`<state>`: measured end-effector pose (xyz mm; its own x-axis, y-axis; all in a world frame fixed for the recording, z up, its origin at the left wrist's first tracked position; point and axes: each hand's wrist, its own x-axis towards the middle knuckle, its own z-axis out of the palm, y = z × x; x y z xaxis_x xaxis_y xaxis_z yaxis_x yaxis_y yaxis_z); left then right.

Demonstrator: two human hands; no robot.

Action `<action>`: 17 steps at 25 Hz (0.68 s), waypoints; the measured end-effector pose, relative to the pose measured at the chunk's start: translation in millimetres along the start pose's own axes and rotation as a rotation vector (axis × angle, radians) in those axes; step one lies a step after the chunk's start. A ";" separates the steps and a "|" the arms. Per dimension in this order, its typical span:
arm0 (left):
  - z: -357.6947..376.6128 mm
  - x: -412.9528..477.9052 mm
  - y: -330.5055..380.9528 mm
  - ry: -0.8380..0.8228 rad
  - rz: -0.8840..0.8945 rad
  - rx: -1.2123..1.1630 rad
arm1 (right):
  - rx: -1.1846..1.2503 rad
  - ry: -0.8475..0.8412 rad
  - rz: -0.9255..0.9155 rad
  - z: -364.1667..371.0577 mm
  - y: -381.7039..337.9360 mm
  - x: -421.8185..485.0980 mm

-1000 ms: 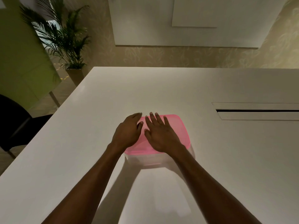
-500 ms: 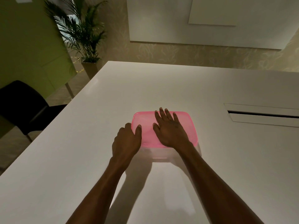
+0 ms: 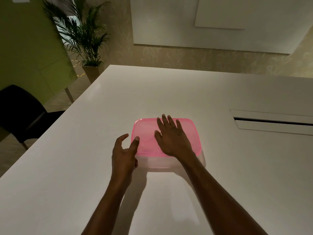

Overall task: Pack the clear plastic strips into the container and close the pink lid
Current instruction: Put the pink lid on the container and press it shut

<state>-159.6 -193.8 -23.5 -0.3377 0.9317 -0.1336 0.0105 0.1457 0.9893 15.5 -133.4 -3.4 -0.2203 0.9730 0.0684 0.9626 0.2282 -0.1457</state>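
A clear plastic container (image 3: 162, 164) stands on the white table (image 3: 67, 167) with its pink lid (image 3: 145, 133) lying flat on top. My right hand (image 3: 172, 138) lies flat on the lid, fingers spread, palm down. My left hand (image 3: 124, 151) is at the container's near left corner, fingers curled apart; its thumb touches the lid's left edge and it holds nothing. No clear plastic strips show outside the container; what is inside is hidden by the lid and my hands.
A rectangular cable slot with a flap (image 3: 274, 122) is set into the table at the right. A black chair (image 3: 22, 114) stands off the table's left edge, a potted palm (image 3: 84, 36) beyond it near a green panel.
My left hand slid off the lid to the container's left corner and its fingers spread. My right hand stayed flat on the lid. The camera view shifted left.
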 end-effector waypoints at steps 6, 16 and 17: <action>3.8 -0.5 -9.5 0.040 0.082 -0.073 | -0.015 0.012 0.002 2.0 -0.5 1.0; 4.3 -3.5 -10.5 0.049 0.095 -0.064 | -0.028 0.013 0.002 4.0 -0.5 1.1; 2.9 -3.3 -9.5 0.037 0.094 -0.033 | -0.029 0.011 0.002 3.5 -0.5 1.6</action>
<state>-155.9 -197.3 -32.6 -0.3715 0.9276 -0.0387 0.0128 0.0468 0.9988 14.1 -131.8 -6.6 -0.2167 0.9731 0.0786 0.9673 0.2249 -0.1172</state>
